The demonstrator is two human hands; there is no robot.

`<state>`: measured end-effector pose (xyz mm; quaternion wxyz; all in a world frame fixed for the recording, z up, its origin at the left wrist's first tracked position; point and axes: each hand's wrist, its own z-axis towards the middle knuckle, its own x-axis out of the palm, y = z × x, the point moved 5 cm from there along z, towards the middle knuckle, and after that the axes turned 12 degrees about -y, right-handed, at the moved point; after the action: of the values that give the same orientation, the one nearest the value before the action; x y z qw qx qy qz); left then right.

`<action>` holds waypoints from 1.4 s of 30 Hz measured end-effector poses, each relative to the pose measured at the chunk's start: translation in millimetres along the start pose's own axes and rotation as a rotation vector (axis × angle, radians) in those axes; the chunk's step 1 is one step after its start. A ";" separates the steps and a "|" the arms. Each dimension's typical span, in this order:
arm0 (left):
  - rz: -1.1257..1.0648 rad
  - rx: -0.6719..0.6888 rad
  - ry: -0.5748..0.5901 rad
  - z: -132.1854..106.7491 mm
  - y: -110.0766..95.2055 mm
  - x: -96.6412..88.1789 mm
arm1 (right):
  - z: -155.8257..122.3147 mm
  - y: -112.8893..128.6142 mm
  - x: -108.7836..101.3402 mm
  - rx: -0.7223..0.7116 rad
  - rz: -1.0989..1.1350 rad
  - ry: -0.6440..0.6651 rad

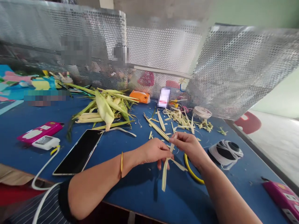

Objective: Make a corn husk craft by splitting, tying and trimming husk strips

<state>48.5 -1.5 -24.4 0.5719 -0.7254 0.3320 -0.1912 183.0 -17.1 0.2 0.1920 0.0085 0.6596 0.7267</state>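
Note:
Both hands are close together over the front of the table, working on pale strips of plant husk (164, 175). My left hand (157, 151) is closed, pinching the strips where they cross. One strip hangs down below the fingers and another points off to the right. My right hand (184, 142) is also closed, with thumb and finger on the upper end of a strip. A yellow ring (192, 174) lies on the table under my right forearm, partly hidden by it. Just beyond the hands lie cut husk pieces (157, 127).
A pile of green husks (105, 109) lies at back left. A tablet (78, 152), a pink device (38, 132) and a white cabled device (46, 142) are on the left. To the right are a thread spool (225, 152) and another pink device (283, 196). Perforated metal panels (161, 46) stand behind.

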 end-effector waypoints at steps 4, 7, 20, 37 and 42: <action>0.007 0.005 -0.183 8.1 3.9 -11.5 | -12.0 9.8 -4.7 -0.174 -0.188 -0.219; -0.097 -0.022 -0.317 9.8 3.5 -19.1 | -26.4 19.2 1.4 -0.399 -0.421 -0.299; -0.487 -0.074 -0.262 6.4 -2.1 -16.2 | -46.7 38.2 27.4 -1.037 -0.893 -0.272; -0.519 -0.060 -0.263 10.6 6.4 -17.0 | -53.9 26.6 54.0 -1.140 -0.793 -0.053; -0.440 -0.082 -0.221 11.3 4.0 -18.5 | -35.8 16.7 22.5 -0.661 -0.516 -0.347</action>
<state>41.8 18.9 -29.4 0.5193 -0.8194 0.1091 -0.2170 148.1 -45.7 6.2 0.4668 -0.0964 0.3306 0.8146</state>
